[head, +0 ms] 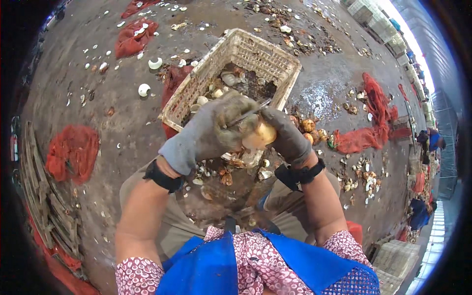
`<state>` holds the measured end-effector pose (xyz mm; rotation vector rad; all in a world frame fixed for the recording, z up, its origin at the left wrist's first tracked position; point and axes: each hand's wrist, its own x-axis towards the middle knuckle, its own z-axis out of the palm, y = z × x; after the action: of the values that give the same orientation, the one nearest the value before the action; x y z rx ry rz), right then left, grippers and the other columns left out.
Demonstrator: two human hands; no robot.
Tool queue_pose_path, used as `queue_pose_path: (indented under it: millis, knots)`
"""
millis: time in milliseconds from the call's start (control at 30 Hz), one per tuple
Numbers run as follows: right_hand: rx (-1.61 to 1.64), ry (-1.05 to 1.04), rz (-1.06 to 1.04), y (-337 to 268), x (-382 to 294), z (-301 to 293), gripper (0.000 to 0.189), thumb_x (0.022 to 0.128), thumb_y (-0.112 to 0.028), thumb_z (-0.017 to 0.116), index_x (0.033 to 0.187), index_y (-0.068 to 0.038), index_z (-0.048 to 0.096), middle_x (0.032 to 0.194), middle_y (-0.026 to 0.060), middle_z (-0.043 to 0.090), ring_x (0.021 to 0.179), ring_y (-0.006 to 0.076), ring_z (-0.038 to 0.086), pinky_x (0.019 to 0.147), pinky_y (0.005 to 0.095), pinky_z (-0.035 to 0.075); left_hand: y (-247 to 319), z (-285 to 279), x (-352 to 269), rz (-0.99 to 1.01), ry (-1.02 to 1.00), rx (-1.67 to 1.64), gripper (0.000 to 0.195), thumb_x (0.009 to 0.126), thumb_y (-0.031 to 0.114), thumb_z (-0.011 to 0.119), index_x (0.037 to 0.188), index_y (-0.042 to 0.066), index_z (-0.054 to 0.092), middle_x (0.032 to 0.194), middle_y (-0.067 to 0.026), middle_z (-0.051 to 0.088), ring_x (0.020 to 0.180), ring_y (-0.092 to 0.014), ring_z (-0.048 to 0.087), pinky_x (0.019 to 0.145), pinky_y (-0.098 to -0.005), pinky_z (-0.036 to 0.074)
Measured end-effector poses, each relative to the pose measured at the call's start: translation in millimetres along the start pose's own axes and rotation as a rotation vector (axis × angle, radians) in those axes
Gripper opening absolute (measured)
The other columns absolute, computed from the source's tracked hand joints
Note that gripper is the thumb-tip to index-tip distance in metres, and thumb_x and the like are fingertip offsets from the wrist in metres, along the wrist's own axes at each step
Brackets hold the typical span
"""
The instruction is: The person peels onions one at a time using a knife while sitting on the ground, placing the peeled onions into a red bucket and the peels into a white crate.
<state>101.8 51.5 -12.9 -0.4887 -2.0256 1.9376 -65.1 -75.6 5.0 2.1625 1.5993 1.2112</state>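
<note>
My left hand, in a dirty grey work glove, is curled around a thin metal blade, likely a knife. Its tip end points toward my right hand, gloved in darker grey. Between the two hands is a pale yellow onion, with the right fingers against its far side and the left thumb close to its top. The knife's handle is hidden by the left glove. Just beyond the hands stands a dirty white plastic crate, holding several peeled onions and dark scraps toward its far end.
Several unpeeled onions lie right of the crate. Red mesh sacks and onion skins litter the wet concrete floor. Wooden slats lie at far left; stacked crates stand at lower right. Other people are at far right.
</note>
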Motion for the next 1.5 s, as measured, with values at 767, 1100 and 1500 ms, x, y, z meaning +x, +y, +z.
queue_pose_path:
  millis: [767,1100,1500]
  knots:
    - [0.654,0.071,0.135,-8,13,-21,0.056,0.094,-0.052,0.049,0.126,-0.006,0.054,0.115,0.0105,0.063,0.103,0.0180,0.063,0.089,0.0355,0.053,-2,15,23,-0.115,0.086,-0.420,0.070,0.078,0.021,0.077,0.135,0.000,0.042,0.126,-0.0142,0.056,0.114,-0.019,0.055,0.097,-0.0334,0.046]
    - [0.657,0.184,0.087,1,-13,-45,0.046,0.085,-0.022,0.066,0.123,-0.001,0.052,0.110,0.0090,0.063,0.099,0.0194,0.063,0.089,0.0333,0.053,2,56,42,-0.157,0.198,-0.195,0.060,0.080,0.027,0.073,0.130,0.004,0.049,0.118,-0.0171,0.061,0.110,-0.030,0.061,0.090,-0.0365,0.050]
    - [0.317,0.353,-0.004,5,-30,-68,0.068,0.066,-0.007,0.081,0.126,-0.002,0.051,0.115,0.0089,0.062,0.103,0.0176,0.062,0.088,0.0319,0.053,2,65,35,-0.301,-0.139,0.180,0.048,0.082,0.012,0.063,0.129,0.008,0.052,0.099,-0.0199,0.066,0.090,-0.037,0.065,0.076,-0.0428,0.054]
